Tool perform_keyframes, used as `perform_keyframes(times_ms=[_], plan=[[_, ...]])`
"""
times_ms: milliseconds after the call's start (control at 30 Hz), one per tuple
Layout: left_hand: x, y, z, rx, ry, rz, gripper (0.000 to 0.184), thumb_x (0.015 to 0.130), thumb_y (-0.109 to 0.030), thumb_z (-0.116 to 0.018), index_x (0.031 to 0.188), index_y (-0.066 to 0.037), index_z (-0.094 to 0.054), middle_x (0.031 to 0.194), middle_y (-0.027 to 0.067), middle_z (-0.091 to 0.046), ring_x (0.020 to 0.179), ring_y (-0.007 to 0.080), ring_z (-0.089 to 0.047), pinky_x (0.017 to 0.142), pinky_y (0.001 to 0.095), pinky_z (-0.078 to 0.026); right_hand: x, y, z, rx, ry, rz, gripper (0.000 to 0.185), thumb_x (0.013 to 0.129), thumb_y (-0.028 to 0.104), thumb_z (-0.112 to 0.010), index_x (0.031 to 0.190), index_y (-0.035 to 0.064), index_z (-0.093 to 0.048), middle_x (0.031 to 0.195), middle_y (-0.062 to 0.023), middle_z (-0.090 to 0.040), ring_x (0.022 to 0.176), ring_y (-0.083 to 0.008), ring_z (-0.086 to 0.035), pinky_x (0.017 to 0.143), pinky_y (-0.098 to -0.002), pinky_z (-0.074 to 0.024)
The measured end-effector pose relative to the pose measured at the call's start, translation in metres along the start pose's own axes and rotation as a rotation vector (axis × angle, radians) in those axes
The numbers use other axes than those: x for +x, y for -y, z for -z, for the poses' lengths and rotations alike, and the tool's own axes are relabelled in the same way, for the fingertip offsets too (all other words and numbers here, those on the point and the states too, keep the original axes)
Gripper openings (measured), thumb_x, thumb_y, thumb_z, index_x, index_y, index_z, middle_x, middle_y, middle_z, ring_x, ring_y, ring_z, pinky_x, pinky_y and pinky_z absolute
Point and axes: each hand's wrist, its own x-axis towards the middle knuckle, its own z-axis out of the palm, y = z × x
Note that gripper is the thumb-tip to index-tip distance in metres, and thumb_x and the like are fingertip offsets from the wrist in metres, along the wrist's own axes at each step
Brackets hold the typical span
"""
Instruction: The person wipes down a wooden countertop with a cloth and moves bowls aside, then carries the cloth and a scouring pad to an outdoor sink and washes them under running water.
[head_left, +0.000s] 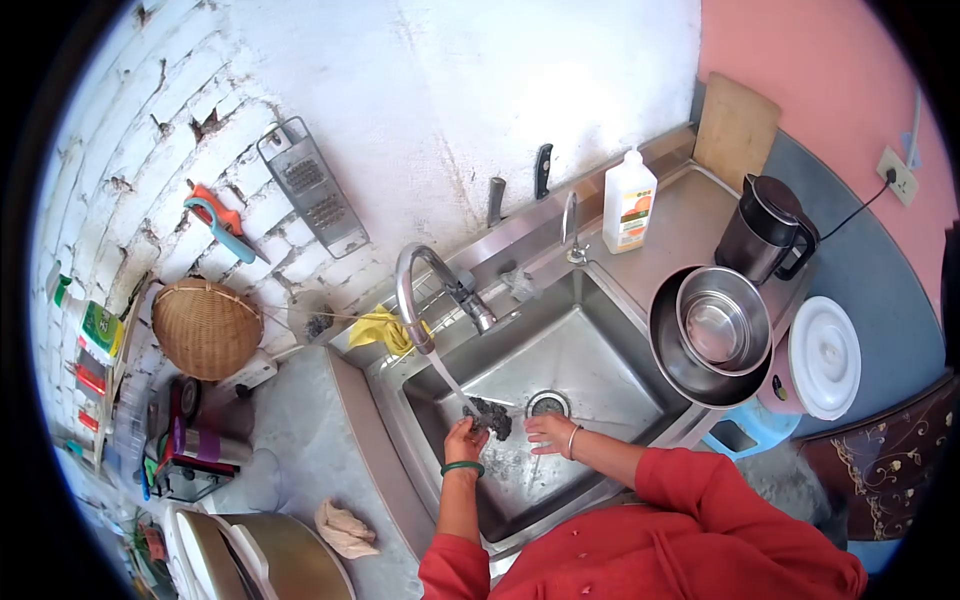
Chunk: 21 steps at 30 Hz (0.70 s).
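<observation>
My left hand [466, 440], with a green bangle at its wrist, is closed on a dark, frilly wet clump [490, 418]; its kind I cannot make out. Water runs onto the clump from the curved steel faucet [420, 290]. My right hand [552, 436], wearing a pale bangle, is open over the sink beside the drain [547, 404], its fingers stretched toward the clump but apart from it. Both hands are inside the steel sink [600, 345], whose floor is wet with dark specks near the clump.
Nested steel bowls [672, 350], a kettle [768, 230] and a white bottle [630, 203] stand right of the sink. A yellow cloth [382, 330] hangs behind the faucet. A beige cloth [345, 530] lies on the left counter. A grater [313, 190] hangs on the wall.
</observation>
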Motion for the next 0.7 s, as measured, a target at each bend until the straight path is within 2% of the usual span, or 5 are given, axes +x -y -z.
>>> perform_keyframes(times_ms=[167, 367, 433, 600, 700], plan=[[-0.002, -0.002, 0.006, 0.215, -0.083, -0.192, 0.012, 0.073, -0.003, -0.051, 0.084, -0.007, -0.053, 0.079, 0.0048, -0.057, 0.073, 0.0157, -0.057, 0.067, 0.0275, -0.048, 0.01, -0.007, -0.001, -0.006, 0.037, -0.08, 0.033, 0.083, 0.023, -0.046, 0.107, 0.0021, -0.053, 0.11, -0.0096, -0.052, 0.102, -0.0224, -0.049, 0.083, -0.04, -0.0462], [-0.012, -0.011, -0.009, 0.215, -0.075, -0.216, 0.014, 0.071, 0.0, -0.05, 0.084, -0.004, -0.055, 0.079, 0.0057, -0.056, 0.074, 0.0149, -0.056, 0.068, 0.0255, -0.047, 0.018, -0.007, 0.01, 0.034, -0.023, -0.074, 0.032, 0.081, 0.023, -0.047, 0.103, 0.0009, -0.055, 0.106, -0.0095, -0.055, 0.1, -0.0219, -0.051, 0.082, -0.039, -0.0465], [-0.012, -0.011, -0.01, 0.304, -0.051, -0.188, 0.015, 0.07, 0.0, -0.051, 0.083, -0.006, -0.054, 0.082, 0.0037, -0.054, 0.075, 0.0151, -0.054, 0.071, 0.0268, -0.046, 0.019, -0.005, 0.017, 0.094, -0.052, -0.055, 0.033, 0.081, 0.024, -0.047, 0.103, 0.0005, -0.055, 0.106, -0.0096, -0.055, 0.099, -0.0223, -0.052, 0.083, -0.0381, -0.0464], [-0.011, -0.013, -0.013, 0.384, 0.022, -0.232, 0.013, 0.07, 0.0, -0.051, 0.081, -0.005, -0.056, 0.08, 0.0037, -0.056, 0.075, 0.0135, -0.053, 0.07, 0.0241, -0.044, 0.017, 0.008, 0.016, 0.08, -0.115, -0.062, 0.031, 0.082, 0.021, -0.045, 0.101, -0.0009, -0.056, 0.105, -0.0093, -0.057, 0.098, -0.022, -0.053, 0.082, -0.0381, -0.047], [-0.01, -0.017, -0.017, 0.448, 0.083, -0.274, 0.012, 0.069, 0.001, -0.05, 0.078, -0.004, -0.057, 0.081, 0.0048, -0.059, 0.075, 0.0128, -0.053, 0.07, 0.023, -0.043, 0.016, 0.017, 0.01, 0.034, -0.087, 0.001, 0.026, 0.08, 0.018, -0.049, 0.1, 0.0034, -0.058, 0.101, -0.0068, -0.058, 0.095, -0.0182, -0.053, 0.077, -0.035, -0.0481]])
